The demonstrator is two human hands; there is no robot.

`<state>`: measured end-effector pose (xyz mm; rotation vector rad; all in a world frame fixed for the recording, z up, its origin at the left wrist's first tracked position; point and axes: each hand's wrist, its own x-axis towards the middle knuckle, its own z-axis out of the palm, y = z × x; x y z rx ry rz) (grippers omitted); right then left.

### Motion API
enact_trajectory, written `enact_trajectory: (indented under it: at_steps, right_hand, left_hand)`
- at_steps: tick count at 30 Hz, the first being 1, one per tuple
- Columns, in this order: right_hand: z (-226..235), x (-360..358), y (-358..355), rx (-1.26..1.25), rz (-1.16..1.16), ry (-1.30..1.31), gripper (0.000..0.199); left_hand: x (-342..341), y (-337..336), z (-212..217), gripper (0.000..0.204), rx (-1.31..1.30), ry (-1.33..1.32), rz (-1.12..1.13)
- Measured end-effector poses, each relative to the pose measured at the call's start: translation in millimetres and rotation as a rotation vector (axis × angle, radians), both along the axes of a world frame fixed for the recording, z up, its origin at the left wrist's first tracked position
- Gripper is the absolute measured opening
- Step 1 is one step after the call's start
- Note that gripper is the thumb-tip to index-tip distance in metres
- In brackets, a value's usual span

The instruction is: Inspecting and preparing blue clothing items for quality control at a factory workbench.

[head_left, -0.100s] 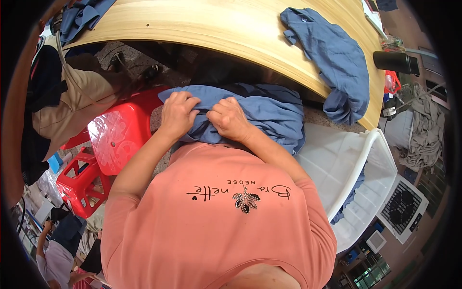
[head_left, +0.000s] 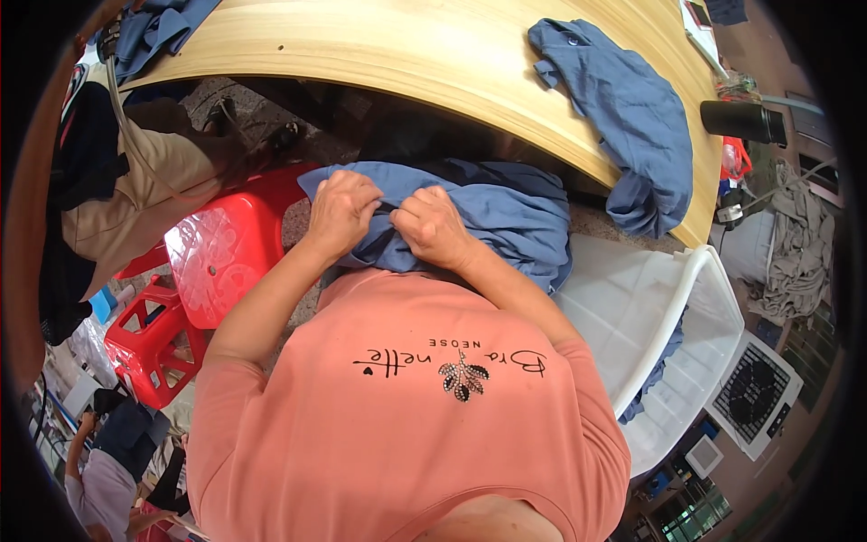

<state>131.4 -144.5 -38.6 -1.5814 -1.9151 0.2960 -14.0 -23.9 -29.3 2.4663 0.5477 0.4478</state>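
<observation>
A blue cloth garment point(head_left: 519, 212) lies bunched in folds across my lap, below the table's edge. My left hand point(head_left: 343, 212) pinches its left part, fingers curled down into the fabric. Close by on the right, my right hand point(head_left: 432, 224) is closed on the same cloth, its knuckles up. A short fold of fabric spans the small gap between the two hands. The fingertips are partly hidden, so the exact spot they grip does not show.
A wooden table point(head_left: 388, 45) stretches ahead, with another blue garment point(head_left: 623, 108) hanging over its right edge beside a black bottle point(head_left: 742, 122). At my right stands a white plastic bin point(head_left: 614, 289) with blue cloth inside. Red stools point(head_left: 226, 262) and a person in beige trousers point(head_left: 149, 176) are on the left.
My left hand has shifted slightly to the right, and its fingers are drawn in more closely on the cloth. My right hand stays almost in place.
</observation>
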Motion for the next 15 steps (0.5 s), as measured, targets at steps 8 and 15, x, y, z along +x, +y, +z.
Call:
enact_trajectory:
  at_steps: [8,15]
  right_hand:
    - [-7.1,6.6,-2.9,-0.05,-0.041,-0.074,0.008]
    - [-19.7,-0.7,-7.4,-0.004,-0.032,0.171,0.009]
  left_hand:
    - [5.9,16.6,-7.2,0.019,-0.465,0.247,-0.031]
    - [0.8,12.5,-10.1,0.01,-0.991,0.248,0.121]
